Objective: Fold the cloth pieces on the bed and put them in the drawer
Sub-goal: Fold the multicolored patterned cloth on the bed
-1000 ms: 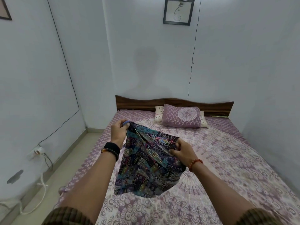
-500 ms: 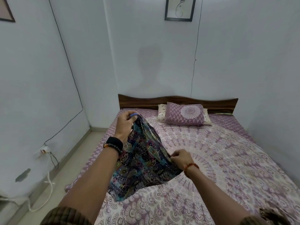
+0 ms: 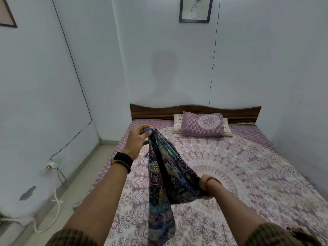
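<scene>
One dark patterned cloth (image 3: 163,176) is held up above the bed (image 3: 248,174), over its near left part. Its upper corner is pinched between the curled fingers and thumb of the left hand (image 3: 139,139), which is raised toward the bed's left edge. From there the cloth is stretched down to the right hand (image 3: 201,185), which is mostly hidden behind the fabric; only the wrist and a red thread band are seen, so how its fingers lie cannot be told. One loose end of the cloth hangs down toward the bed's near edge. One purple pillow (image 3: 203,126) is laid over a white one (image 3: 177,123) at the headboard (image 3: 159,110). One framed picture (image 3: 195,9) is hung on the far wall, and part of a second frame (image 3: 7,15) is seen on the left wall.
</scene>
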